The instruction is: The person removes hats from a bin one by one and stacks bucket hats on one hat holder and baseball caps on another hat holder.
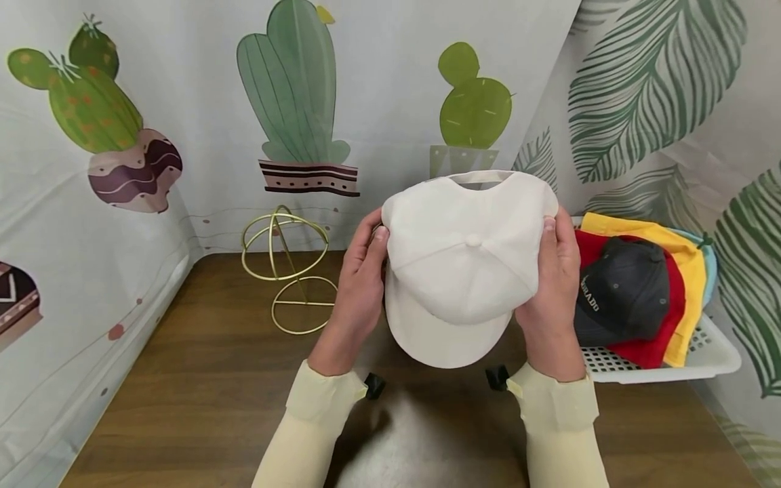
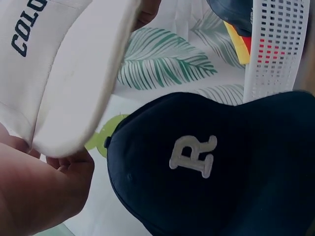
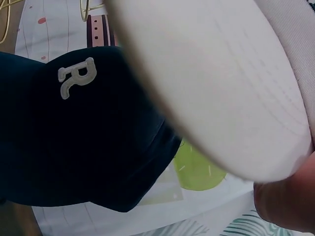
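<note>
A white baseball cap is held up above the table between both hands, its brim towards the person and its back strap at the far side. My left hand grips the cap's left side, thumb on top. My right hand grips the right side in the same way. In the left wrist view, dark lettering shows on the front of the white cap, with the left hand at the brim's corner. The right wrist view has the brim close up, and part of the right hand pinching its end.
A gold wire stand stands at the table's back left. On the right, a white perforated basket holds a black cap over red, yellow and light blue ones. A navy cap with an R appears only in the wrist views.
</note>
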### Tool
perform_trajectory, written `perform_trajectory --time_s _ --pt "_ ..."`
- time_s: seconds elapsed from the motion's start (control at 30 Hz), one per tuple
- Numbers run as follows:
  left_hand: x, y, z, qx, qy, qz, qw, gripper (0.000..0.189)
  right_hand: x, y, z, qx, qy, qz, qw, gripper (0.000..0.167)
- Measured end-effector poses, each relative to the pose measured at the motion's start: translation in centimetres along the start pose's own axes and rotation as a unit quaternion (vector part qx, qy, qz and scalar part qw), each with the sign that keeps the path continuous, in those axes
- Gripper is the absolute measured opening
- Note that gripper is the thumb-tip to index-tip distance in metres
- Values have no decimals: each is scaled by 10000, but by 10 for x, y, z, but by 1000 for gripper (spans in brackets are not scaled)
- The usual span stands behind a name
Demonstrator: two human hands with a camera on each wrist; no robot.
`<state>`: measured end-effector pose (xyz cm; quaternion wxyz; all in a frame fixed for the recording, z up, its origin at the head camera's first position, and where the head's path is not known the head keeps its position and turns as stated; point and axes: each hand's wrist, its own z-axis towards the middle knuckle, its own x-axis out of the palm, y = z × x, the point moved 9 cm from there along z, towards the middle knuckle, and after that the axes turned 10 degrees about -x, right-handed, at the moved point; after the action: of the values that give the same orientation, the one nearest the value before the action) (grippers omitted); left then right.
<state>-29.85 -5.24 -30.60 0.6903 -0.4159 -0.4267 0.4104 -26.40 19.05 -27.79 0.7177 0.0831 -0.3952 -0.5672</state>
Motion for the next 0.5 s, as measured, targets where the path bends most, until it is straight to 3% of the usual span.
perform_trajectory --time_s 0.17,0.37,0.5 --pt "-2 5 5 -229 127 -101 9996 44 -4 -11 5 124 -109 52 9999 39" --pt "-7 7 10 -212 263 -202 9992 54 -6 -24 7 225 -98 183 9995 40" --pt "-12 10 14 -225 184 -179 9994 51 -6 -33 10 271 -92 184 9994 40"
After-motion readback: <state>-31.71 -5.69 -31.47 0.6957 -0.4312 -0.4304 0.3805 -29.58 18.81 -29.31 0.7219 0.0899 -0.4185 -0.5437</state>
